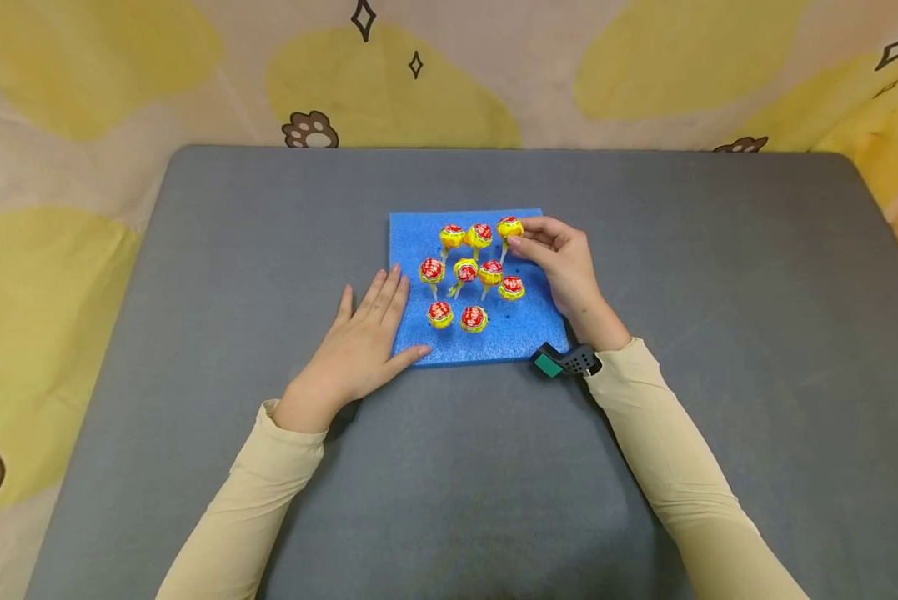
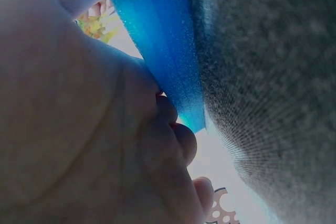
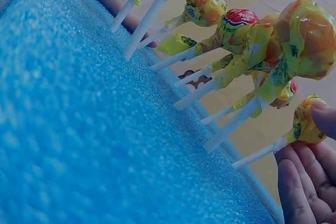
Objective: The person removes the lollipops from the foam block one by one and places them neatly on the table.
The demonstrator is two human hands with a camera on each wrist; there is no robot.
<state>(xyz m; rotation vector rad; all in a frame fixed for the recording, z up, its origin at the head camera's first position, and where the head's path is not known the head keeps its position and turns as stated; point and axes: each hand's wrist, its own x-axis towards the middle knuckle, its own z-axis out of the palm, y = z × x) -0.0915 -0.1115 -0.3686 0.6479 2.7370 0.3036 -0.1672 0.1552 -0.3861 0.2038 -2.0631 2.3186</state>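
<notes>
At the middle of the grey table (image 1: pixel 268 250), a blue foam board (image 1: pixel 409 237) lies flat. Nine wrapped lollipops stand on it, heads up, on white sticks. In the head view the heads fall roughly into three far, four middle and two near; the sticks lean at slightly different angles. Wrappers yellow, with red tops and white lettering too small to read. Small dark holes (image 1: pixel 507 317) show in the bare foam near the board's right side.

Right hand (image 1: pixel 569 265): at the board's far right, thumb and fingers pinching the head of the far-right lollipop (image 1: pixel 509 227). In the right wrist view the lower end of its stick meets the foam surface. Neighbouring lollipops stand close to its left, apart from the fingers.

Left hand (image 1: pixel 369 343): palm down at the board's left edge, fingers straight. Index, middle and ring fingers lie close together along that edge; the little finger is set apart, over the table; the thumb is splayed out across the near left corner. The left wrist view shows the hand beside the board's side face.

Right wrist carries a black strap (image 1: pixel 579 360) with a green-faced piece, just by the near right corner. Both arms wear cream sleeves (image 1: pixel 242 500). Behind the table: pale cloth (image 1: pixel 546 83) with yellow patches, paw prints and outlined stars.
</notes>
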